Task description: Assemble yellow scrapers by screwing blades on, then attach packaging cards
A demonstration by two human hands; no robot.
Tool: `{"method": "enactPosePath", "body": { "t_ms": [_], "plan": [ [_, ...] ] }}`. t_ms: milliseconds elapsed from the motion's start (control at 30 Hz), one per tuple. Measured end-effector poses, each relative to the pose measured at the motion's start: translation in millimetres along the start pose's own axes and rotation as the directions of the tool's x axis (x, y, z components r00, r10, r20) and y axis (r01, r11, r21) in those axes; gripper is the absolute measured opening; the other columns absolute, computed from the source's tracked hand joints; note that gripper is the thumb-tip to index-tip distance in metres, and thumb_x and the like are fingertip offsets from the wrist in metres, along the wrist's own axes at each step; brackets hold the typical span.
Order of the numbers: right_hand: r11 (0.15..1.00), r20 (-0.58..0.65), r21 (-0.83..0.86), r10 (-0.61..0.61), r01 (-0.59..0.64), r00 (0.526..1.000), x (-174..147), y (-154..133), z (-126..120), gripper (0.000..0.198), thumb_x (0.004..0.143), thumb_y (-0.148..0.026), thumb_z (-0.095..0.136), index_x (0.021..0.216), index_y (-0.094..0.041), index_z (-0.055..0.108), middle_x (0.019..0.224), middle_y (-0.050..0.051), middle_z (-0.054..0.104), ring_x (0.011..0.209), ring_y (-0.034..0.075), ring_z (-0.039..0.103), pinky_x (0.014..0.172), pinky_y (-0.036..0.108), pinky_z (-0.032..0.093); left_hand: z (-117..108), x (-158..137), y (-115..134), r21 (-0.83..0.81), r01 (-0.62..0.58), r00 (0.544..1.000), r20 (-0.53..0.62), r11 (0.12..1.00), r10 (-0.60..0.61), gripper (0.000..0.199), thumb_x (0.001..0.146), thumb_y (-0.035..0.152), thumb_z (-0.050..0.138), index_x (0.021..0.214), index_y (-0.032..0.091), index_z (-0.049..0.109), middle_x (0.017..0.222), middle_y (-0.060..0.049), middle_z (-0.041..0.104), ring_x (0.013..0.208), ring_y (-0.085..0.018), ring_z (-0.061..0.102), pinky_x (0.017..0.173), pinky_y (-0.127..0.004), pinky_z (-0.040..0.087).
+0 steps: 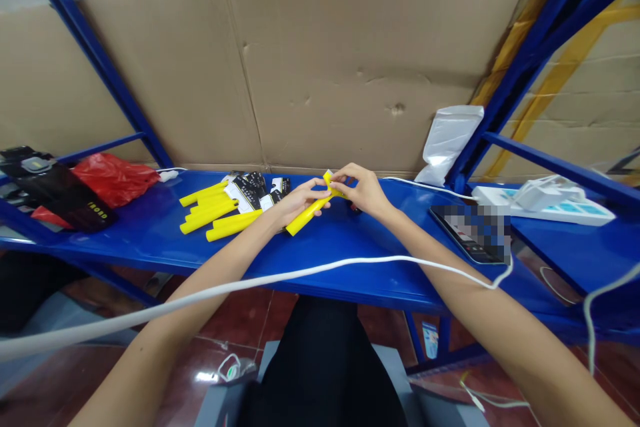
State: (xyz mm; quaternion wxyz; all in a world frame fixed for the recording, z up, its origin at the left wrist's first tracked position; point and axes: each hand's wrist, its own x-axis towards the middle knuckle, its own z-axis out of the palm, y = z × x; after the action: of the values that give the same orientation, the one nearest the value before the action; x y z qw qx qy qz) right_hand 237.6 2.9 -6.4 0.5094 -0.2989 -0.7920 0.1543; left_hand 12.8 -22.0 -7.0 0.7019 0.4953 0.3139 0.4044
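Over the middle of the blue shelf, my left hand [306, 201] is closed around a yellow tube [303, 219], whose near end points down and left. At the tube's far end, the bent fingers of my right hand [364, 191] pinch a yellow piece that joins or overlaps it; I cannot make out which. A small dark red thing, partly hidden, lies under my right hand. Left of my left hand lie several more yellow tubes [209, 211] side by side. Black and white printed cards [249, 191] lie at their far ends.
A black bag [55, 190] and a red plastic bag [117, 179] sit at the left. To the right are a phone [467, 233], a white power strip [560, 208] and a white pouch [450, 137]. A white cable [320, 268] crosses in front. Cardboard [350, 60] stands behind.
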Motion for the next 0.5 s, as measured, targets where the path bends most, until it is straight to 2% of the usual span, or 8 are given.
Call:
{"method": "enactPosePath", "body": {
  "t_ms": [167,500],
  "plan": [
    [0.994,0.020,0.063,0.088,-0.089,0.996,1.8,5.1,0.8,0.023,0.088,-0.042,0.087,0.095,-0.022,0.080,0.098,0.007,0.082,0.091,0.024,0.073,0.083,0.039,0.054,2.5,-1.0,-1.5,0.004,-0.010,1.000,0.030,1.000,0.010,0.037,0.086,0.016,0.093,0.111,0.019,0.066,0.099,-0.007,0.073,0.074,-0.016,0.076,0.049,-0.019,0.048],
    [0.993,0.049,-0.001,0.121,-0.121,0.991,3.6,11.6,-3.4,0.021,0.089,-0.043,0.088,0.092,-0.023,0.083,0.102,0.009,0.079,0.098,0.026,0.070,0.087,0.041,0.055,-0.1,-0.4,0.5,0.015,0.002,0.999,0.044,1.000,-0.003,0.039,0.086,0.018,0.094,0.113,0.020,0.065,0.105,-0.007,0.074,0.075,-0.016,0.077,0.051,-0.020,0.051]
  ]
}}
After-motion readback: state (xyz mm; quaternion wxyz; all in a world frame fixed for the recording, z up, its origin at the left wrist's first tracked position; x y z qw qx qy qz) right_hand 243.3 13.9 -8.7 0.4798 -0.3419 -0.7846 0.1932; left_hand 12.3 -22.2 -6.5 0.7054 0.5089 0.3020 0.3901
